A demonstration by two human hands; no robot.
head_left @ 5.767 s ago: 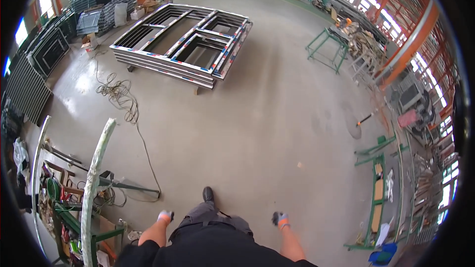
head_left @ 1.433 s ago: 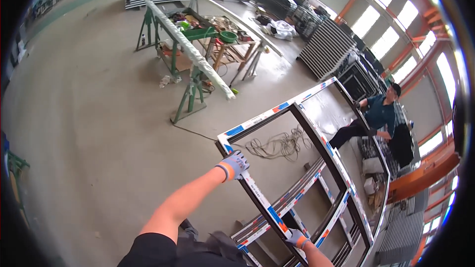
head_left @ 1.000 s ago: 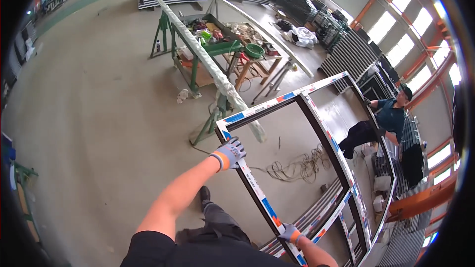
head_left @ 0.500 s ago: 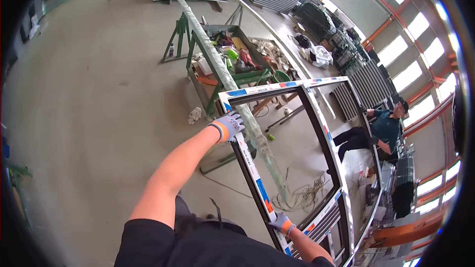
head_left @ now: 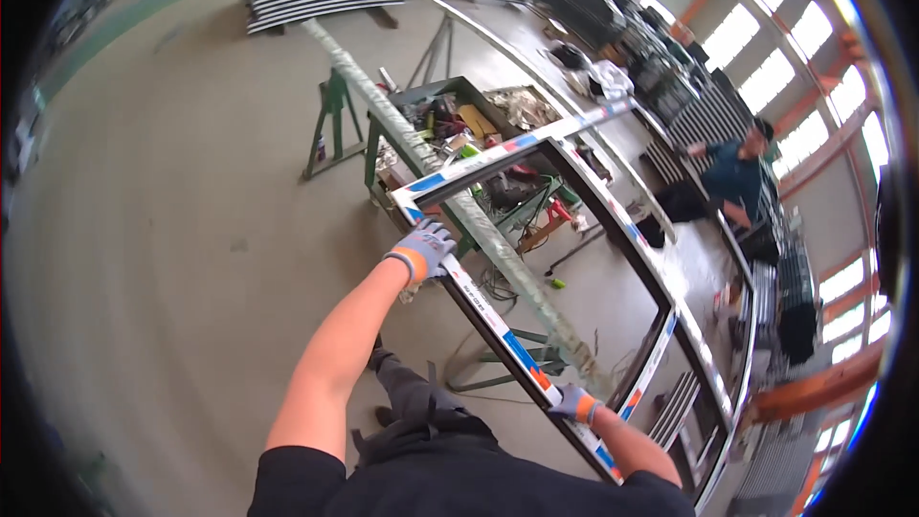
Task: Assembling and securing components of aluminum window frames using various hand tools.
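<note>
Frame (head_left: 627, 228) beyond left grip (head_left: 428, 247) and right grip (head_left: 576, 404), both clamped on its near side

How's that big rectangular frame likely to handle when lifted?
The frame is probably stiff, given its crossbars. Likely unwieldy, maybe heavy: the left hand and right hand hold one side, with a co-worker at the far side. Smooth-looking, it might slip slightly.

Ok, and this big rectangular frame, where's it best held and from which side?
Probably by the near bar of the frame, from your own side, hands apart: it's wide and open-centred, and that straight, slim bar lies within reach. Your left hand grips near one corner, your right hand farther along; a co-worker is at the opposite side.
</note>
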